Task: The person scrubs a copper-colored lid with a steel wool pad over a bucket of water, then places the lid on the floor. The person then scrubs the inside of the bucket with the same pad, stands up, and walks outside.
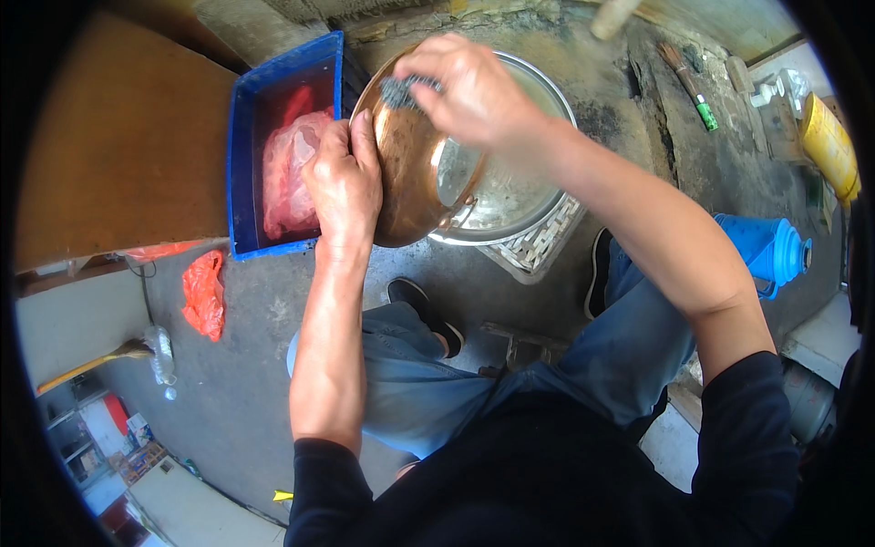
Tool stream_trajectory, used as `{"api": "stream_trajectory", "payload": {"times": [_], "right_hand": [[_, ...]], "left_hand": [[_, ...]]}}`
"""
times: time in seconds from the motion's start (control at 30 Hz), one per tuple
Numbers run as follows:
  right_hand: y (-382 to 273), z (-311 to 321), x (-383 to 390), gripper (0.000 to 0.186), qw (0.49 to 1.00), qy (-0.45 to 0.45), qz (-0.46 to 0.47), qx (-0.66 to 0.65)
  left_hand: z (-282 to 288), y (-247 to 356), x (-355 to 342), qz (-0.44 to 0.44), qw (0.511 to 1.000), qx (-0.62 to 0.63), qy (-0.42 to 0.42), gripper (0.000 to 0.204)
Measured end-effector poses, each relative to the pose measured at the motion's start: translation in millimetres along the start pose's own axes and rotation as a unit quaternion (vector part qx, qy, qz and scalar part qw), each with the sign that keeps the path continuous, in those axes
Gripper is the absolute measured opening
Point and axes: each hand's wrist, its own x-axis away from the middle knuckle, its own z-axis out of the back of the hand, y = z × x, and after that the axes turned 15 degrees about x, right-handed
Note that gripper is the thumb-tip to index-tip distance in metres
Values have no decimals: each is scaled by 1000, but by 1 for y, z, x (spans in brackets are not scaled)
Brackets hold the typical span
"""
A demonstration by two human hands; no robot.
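My left hand (pixel 344 182) is closed round the near-left rim of a copper-coloured pan (pixel 401 187), which is held tilted over a wide steel basin (pixel 529 191). My right hand (pixel 460 96) grips a grey scouring pad (pixel 398 91) against the upper inside of the pan. The basin sits on a pale slatted plastic crate (pixel 544 251). Just left of my left hand is a blue plastic bin (pixel 241 182) with a plastic-wrapped lump of red meat (pixel 292 173) in reddish liquid.
A wooden panel (pixel 118 137) flanks the bin. An orange plastic bag (pixel 205 296), clear bottle (pixel 162 356) and broom (pixel 73 374) lie left. Right are a blue flask (pixel 761 251), yellow container (pixel 825 146), brush (pixel 679 68) and grey cylinder (pixel 807 410). My legs (pixel 602 356) are below the basin.
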Motion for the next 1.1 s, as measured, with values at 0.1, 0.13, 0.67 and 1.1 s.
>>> {"api": "stream_trajectory", "payload": {"times": [0.1, 0.13, 0.67, 1.1], "right_hand": [[12, 3, -9, 20, 995, -27, -90, -37], [16, 5, -13, 19, 989, -43, -136, -47], [12, 1, 1, 26, 998, -52, -9, 28], [53, 3, -12, 28, 890, -128, -397, -184]], "left_hand": [[3, 6, -1, 115, 993, 13, -29, 23], [2, 4, -1, 76, 997, 5, -20, 22], [-3, -2, 1, 39, 999, -2, 8, 26], [5, -1, 12, 80, 996, 28, 18, 26]]}}
